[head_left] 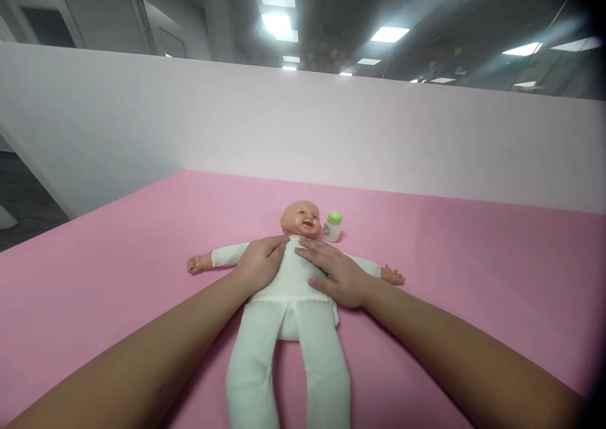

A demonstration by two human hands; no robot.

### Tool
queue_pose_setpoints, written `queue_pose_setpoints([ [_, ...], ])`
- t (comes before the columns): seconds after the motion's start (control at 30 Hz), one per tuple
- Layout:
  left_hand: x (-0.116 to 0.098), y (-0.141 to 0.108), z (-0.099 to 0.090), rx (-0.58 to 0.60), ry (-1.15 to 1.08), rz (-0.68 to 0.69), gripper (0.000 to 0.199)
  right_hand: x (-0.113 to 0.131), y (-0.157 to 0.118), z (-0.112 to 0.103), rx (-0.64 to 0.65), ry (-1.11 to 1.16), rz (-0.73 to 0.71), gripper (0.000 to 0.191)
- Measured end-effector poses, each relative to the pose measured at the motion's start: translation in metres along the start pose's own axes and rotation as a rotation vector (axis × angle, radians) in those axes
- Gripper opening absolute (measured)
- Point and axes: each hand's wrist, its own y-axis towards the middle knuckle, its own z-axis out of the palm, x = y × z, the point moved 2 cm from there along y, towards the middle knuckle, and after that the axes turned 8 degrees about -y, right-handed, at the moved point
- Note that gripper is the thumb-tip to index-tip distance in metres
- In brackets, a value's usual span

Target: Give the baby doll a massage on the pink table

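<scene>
A baby doll with a white cloth body lies on its back on a pink surface, head away from me, arms spread to both sides. My left hand rests on the left side of its chest, fingers close together and laid flat. On the right side of the chest lies my right hand, its fingers spread. Neither hand holds anything. Just right of the doll's head stands a small clear bottle with a green cap.
The pink tabletop extends to both sides. A white partition rises along its back and left edges. Behind it are a door, dark glass panels and lit ceiling lights.
</scene>
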Motion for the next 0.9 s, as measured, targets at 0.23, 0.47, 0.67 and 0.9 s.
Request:
queue_pose_setpoints([
  [0.23,-0.002,-0.001,-0.003,-0.008,0.05,-0.014,0.046,-0.003,-0.004,0.001,-0.096,-0.041,0.242,0.062],
  [0.47,-0.039,-0.019,-0.014,-0.063,0.175,0.285,0.032,-0.003,-0.003,-0.005,-0.052,-0.068,0.384,0.052],
  [0.67,-0.083,-0.054,0.008,0.571,-0.116,0.575,0.035,-0.005,-0.003,-0.003,-0.078,-0.061,0.393,0.052],
  [0.9,-0.058,-0.032,0.013,0.394,0.229,0.409,0.058,-0.01,-0.005,-0.004,-0.063,-0.096,0.448,0.049],
])
